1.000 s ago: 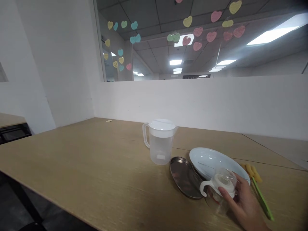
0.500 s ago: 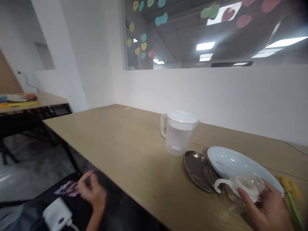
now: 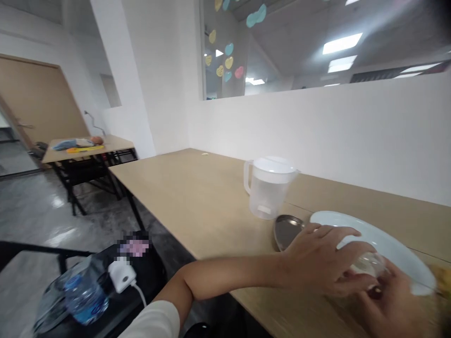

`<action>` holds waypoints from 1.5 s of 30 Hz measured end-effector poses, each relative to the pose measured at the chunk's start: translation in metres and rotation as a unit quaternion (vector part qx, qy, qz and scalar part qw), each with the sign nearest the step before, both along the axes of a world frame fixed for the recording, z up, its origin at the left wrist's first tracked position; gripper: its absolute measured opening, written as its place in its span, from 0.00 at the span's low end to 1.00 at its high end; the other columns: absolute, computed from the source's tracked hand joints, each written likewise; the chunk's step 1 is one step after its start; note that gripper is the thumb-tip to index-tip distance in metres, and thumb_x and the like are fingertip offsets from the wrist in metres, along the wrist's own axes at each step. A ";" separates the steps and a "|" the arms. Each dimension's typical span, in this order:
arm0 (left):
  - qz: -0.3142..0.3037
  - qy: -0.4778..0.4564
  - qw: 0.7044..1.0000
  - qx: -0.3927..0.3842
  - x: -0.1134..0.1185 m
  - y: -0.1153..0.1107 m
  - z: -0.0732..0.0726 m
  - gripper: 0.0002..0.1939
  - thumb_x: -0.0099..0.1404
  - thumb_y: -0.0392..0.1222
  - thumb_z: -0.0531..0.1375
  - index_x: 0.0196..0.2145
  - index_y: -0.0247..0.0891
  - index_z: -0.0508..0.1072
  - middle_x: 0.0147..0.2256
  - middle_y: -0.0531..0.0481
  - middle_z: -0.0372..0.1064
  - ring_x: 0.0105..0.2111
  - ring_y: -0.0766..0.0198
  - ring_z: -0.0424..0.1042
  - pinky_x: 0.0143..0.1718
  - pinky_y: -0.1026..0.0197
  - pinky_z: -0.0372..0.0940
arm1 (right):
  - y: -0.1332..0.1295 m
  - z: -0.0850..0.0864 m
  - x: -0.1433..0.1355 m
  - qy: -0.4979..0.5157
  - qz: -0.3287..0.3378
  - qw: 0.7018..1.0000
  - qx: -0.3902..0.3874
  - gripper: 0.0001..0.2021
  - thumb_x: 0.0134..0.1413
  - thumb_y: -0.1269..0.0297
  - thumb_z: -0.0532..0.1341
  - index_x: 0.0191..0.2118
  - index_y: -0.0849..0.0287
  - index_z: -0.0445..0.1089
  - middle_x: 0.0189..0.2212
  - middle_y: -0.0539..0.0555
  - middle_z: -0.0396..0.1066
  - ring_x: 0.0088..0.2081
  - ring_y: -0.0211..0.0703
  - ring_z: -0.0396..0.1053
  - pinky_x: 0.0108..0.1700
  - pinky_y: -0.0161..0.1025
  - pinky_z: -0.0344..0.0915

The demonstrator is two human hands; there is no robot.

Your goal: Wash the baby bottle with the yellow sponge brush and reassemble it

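Observation:
At the lower right, both hands are around a small clear glass teapot [image 3: 369, 263] with a white collar. My left hand [image 3: 326, 258] reaches across from the left, its fingers curled over the near side and top and hiding the handle. From the right, my right hand [image 3: 392, 295] grips the glass body. Behind the hands lies a large white oval dish [image 3: 401, 251]. A dark metal oval tray [image 3: 286, 229] is partly covered by my left hand. Motion blurs the fingers and teapot somewhat.
A translucent lidded pitcher [image 3: 269, 192] stands behind the tray on the wooden table [image 3: 197, 197]. Something yellow [image 3: 442, 277] lies at the right edge. A black chair holds a water bottle [image 3: 84, 298] and a white charger [image 3: 121, 273]. A white wall runs behind.
My left hand has moved from beside the chair across the table to the teapot. My right hand still holds it. The view has shifted left, showing more of the door and chair.

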State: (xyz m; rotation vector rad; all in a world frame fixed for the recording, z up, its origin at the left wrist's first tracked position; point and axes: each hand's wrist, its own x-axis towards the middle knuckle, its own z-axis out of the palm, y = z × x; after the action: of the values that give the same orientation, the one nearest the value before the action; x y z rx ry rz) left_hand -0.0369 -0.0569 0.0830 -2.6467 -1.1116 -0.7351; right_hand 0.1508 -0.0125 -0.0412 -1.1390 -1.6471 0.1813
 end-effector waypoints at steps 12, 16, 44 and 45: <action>-0.038 0.205 0.968 -0.138 0.021 0.038 0.060 0.15 0.57 0.43 0.57 0.42 0.36 0.65 0.39 0.44 0.68 0.36 0.56 0.70 0.31 0.59 0.64 | -0.006 0.026 -0.030 0.028 0.037 0.999 0.014 0.28 0.49 0.57 0.59 0.55 0.56 0.49 0.42 0.57 0.71 0.38 0.45 0.71 0.37 0.40 0.69; -0.020 0.222 0.967 -0.125 0.030 0.033 0.066 0.13 0.54 0.38 0.58 0.39 0.35 0.67 0.37 0.45 0.69 0.35 0.56 0.71 0.29 0.60 0.64 | -0.006 0.031 -0.034 0.062 0.034 0.997 -0.008 0.28 0.48 0.58 0.59 0.53 0.55 0.48 0.35 0.52 0.73 0.31 0.43 0.71 0.29 0.36 0.68; -0.217 0.172 0.922 -0.269 0.022 0.128 0.022 0.35 0.48 0.27 0.55 0.56 0.41 0.61 0.55 0.48 0.62 0.54 0.58 0.61 0.53 0.60 0.58 | -0.001 0.025 -0.034 0.000 -0.003 0.999 0.032 0.27 0.49 0.59 0.59 0.53 0.58 0.50 0.39 0.56 0.73 0.35 0.44 0.73 0.35 0.37 0.69; -0.217 0.172 0.918 -0.284 0.022 0.130 0.020 0.37 0.48 0.26 0.54 0.58 0.40 0.59 0.56 0.48 0.60 0.55 0.58 0.60 0.53 0.60 0.58 | -0.001 0.025 -0.034 -0.002 -0.002 0.999 0.032 0.26 0.50 0.59 0.59 0.53 0.58 0.50 0.39 0.56 0.73 0.35 0.44 0.73 0.35 0.37 0.69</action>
State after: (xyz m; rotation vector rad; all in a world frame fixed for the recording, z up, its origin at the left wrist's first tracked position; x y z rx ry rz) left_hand -0.0152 0.0726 0.1033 -3.3875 -0.7167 0.0457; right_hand 0.1168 -0.0133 -0.0163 -1.0949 -1.6425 0.1234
